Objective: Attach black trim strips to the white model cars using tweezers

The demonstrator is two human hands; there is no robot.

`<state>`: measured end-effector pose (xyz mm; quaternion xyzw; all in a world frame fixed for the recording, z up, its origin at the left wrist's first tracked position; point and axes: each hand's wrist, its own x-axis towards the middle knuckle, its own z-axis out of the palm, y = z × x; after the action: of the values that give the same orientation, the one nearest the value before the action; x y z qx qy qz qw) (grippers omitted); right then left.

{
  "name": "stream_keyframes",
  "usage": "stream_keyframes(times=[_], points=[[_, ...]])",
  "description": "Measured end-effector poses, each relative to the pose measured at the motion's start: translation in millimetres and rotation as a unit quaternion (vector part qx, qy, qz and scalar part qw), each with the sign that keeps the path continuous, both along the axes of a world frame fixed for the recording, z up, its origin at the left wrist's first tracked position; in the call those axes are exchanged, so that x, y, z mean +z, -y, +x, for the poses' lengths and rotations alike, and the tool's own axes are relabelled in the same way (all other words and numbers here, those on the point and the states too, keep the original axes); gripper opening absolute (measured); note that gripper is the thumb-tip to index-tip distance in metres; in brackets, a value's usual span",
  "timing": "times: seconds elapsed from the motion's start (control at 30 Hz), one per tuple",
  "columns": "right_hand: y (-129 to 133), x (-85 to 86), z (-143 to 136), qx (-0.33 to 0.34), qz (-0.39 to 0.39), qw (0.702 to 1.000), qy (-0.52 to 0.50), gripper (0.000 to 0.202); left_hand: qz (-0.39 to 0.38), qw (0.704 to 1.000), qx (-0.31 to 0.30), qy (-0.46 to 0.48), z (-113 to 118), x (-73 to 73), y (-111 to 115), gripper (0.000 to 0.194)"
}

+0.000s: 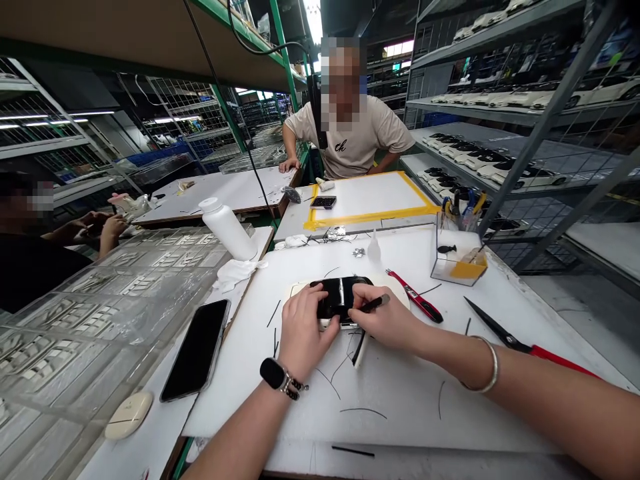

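Holds the black model car [343,300] on the white table [405,417], loosely within the half-curled left hand [303,327], far end partly covered. Grips a slim dark tool [375,304] in the tightly pinched right hand [375,317], tip hidden by fingers. Shows the scissors [507,339] partly, handle disappearing behind the right forearm [545,380].

Tabletop [410,427]: passable at lower centre, over thin strips [363,409]
Scissors [523,347]: across the right
Cutter [416,299]: just right of centre
Bottle [227,229]: tall, left of centre

bright ceiling tubes glare above; dim corners, white surfaces pale, edges stretched.
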<state>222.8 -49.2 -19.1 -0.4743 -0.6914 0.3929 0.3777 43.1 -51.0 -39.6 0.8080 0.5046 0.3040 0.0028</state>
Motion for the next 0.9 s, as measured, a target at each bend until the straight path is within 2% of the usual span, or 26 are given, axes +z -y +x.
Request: stream_keyframes(times=[0.4, 0.9], points=[[-5.7, 0.0, 3.0, -0.012, -0.003, 0.999, -0.041, 0.015, 0.004, 1.0, -0.002, 0.005, 0.1, 0.6, 0.7, 0.034], [-4.1, 0.5, 1.9, -0.014, 0.009, 1.0, -0.007, 0.014, -0.003, 1.0, 0.0, 0.003, 0.5, 0.9, 1.0, 0.033]])
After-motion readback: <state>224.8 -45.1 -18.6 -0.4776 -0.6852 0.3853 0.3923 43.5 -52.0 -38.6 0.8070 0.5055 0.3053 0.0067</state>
